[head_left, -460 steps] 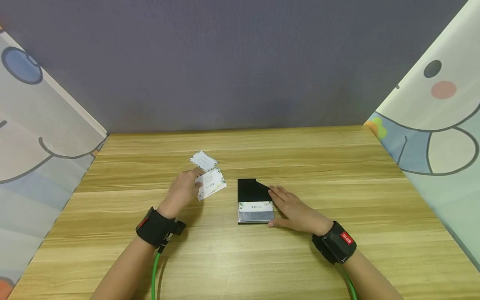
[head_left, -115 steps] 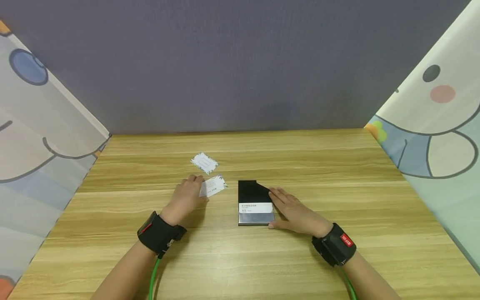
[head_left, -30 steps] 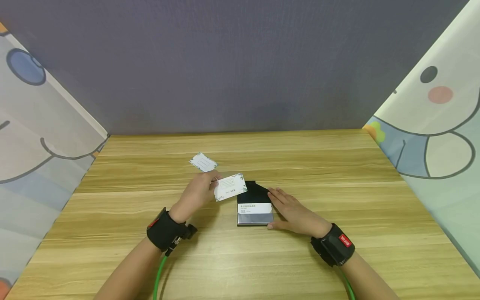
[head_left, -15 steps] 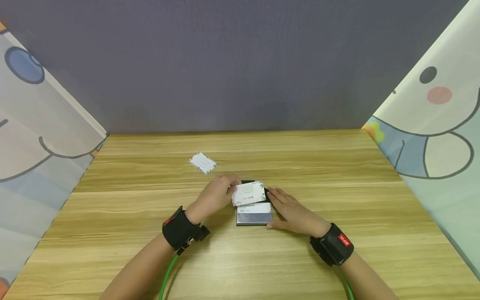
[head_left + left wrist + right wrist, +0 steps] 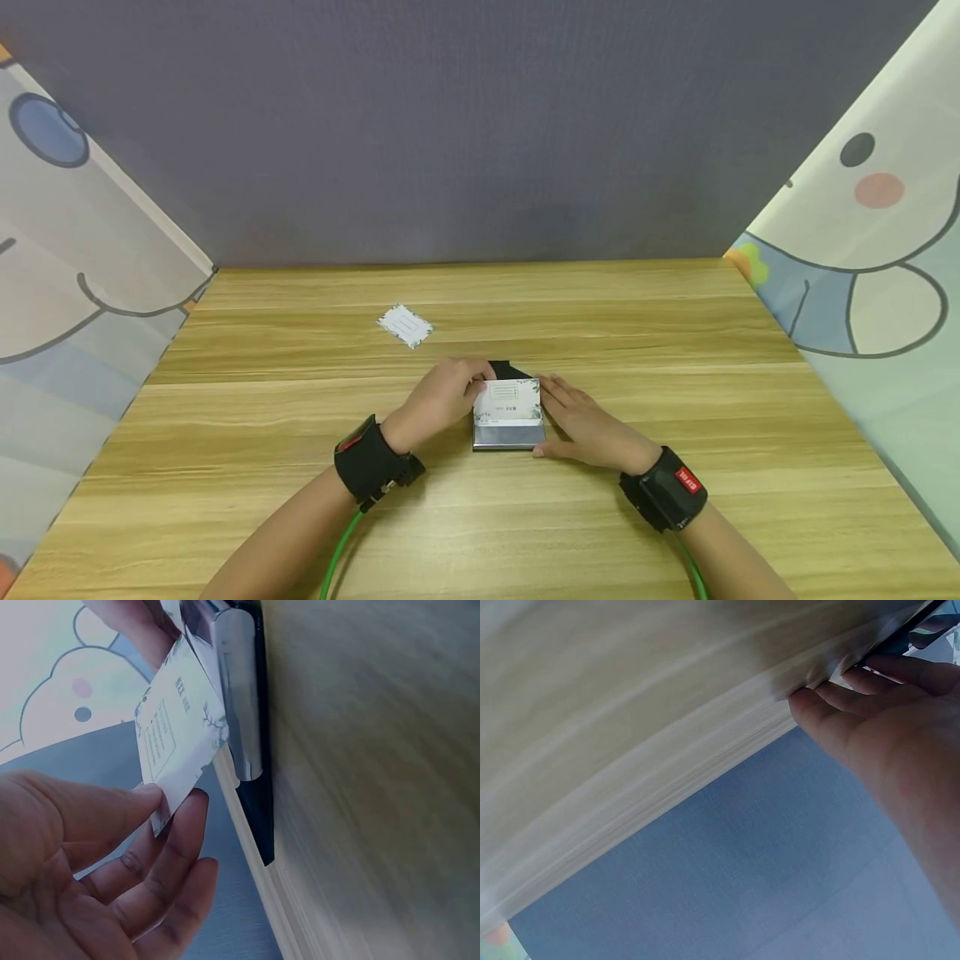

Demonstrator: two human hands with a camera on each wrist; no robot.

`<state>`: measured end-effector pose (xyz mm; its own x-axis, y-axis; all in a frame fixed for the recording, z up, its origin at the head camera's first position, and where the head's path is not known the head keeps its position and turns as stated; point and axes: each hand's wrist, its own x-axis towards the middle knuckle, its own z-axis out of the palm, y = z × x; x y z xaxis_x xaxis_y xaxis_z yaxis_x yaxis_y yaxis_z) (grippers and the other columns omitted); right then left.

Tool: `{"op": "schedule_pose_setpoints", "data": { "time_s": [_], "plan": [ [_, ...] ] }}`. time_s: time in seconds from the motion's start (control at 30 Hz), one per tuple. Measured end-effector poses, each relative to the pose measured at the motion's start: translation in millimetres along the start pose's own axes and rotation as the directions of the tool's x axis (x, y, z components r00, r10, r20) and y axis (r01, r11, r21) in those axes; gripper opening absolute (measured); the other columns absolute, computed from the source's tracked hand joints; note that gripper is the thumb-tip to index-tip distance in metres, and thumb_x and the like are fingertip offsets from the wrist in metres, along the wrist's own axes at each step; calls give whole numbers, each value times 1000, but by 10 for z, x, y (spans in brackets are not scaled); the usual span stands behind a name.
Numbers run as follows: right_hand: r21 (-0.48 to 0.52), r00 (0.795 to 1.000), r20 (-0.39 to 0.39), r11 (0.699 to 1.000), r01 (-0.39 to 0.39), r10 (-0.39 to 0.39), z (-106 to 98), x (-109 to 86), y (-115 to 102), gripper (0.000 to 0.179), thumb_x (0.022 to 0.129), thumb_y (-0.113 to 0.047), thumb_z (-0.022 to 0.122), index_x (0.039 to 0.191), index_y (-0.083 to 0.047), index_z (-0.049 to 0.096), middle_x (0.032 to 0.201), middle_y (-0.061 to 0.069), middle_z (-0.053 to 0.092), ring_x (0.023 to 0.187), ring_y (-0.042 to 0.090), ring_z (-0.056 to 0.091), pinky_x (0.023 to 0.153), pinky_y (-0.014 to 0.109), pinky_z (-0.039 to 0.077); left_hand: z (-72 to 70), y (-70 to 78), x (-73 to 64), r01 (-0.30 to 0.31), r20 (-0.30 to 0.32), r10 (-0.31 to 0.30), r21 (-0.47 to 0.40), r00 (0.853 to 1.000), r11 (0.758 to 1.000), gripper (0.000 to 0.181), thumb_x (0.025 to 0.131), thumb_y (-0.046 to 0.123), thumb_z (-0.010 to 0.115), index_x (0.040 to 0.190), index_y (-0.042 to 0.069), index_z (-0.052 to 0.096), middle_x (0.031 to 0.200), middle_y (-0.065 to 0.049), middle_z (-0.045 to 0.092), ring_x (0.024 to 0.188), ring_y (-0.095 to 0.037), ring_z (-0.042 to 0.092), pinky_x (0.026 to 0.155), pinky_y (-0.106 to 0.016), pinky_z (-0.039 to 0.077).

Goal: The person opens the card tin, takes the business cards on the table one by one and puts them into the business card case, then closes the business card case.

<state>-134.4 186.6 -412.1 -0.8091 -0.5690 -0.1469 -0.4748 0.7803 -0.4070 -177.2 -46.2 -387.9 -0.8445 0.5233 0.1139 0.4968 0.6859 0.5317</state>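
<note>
In the head view my left hand (image 5: 441,397) pinches a white business card (image 5: 507,400) with leafy corners by its left end. The card lies over an open card case (image 5: 510,437) with a silver pocket and a black lid (image 5: 507,370). Seen from the left wrist, thumb and fingers hold the card (image 5: 176,724) tilted, its far end at the mouth of the silver pocket (image 5: 238,697). Another card in the pocket is mostly hidden. My right hand (image 5: 588,425) rests along the case's right side, fingers straight, thumb at the near corner; the right wrist view shows its fingertips touching the table.
A single loose card (image 5: 406,325) lies on the wooden table (image 5: 637,317) behind and left of the case. A grey panel (image 5: 472,133) stands along the back edge, with cartoon-printed sheets (image 5: 862,283) at both sides. Green cables (image 5: 337,554) trail from the wristbands.
My left hand has picked the card up from the table and carried it right, over the case, squaring it with the pocket. My right hand has stayed at the case.
</note>
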Motion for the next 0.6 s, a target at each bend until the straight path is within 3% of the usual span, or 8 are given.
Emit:
{"op": "schedule_pose_setpoints", "data": {
  "time_s": [0.17,0.33,0.6],
  "plan": [
    [2,1000,-8,1000,3,-3,-2,3,0,85,83,-47,60,142,4,24,151,18,15,139,37,13,109,51,20,11,-4,-5,-12,7,12,12,1000,1000,15,84,0,60,92,10,68,90,-2,69,66,-7,52,58,-22,43],
    [15,1000,-18,1000,10,-10,-1,7,7,84,83,-46,61,143,1,25,151,18,16,138,38,13,109,52,20,19,-4,-2,-40,20,39,29,999,999,16,83,-1,59,89,10,69,86,-2,68,63,-7,49,55,-19,39],
    [19,1000,-14,1000,8,-8,15,10,15,85,83,-47,60,143,0,24,151,18,15,139,38,12,108,52,20,20,0,-3,-23,46,21,42,999,999,17,83,-1,60,89,10,70,82,-1,66,59,-7,44,53,-18,34]
  ]
}}
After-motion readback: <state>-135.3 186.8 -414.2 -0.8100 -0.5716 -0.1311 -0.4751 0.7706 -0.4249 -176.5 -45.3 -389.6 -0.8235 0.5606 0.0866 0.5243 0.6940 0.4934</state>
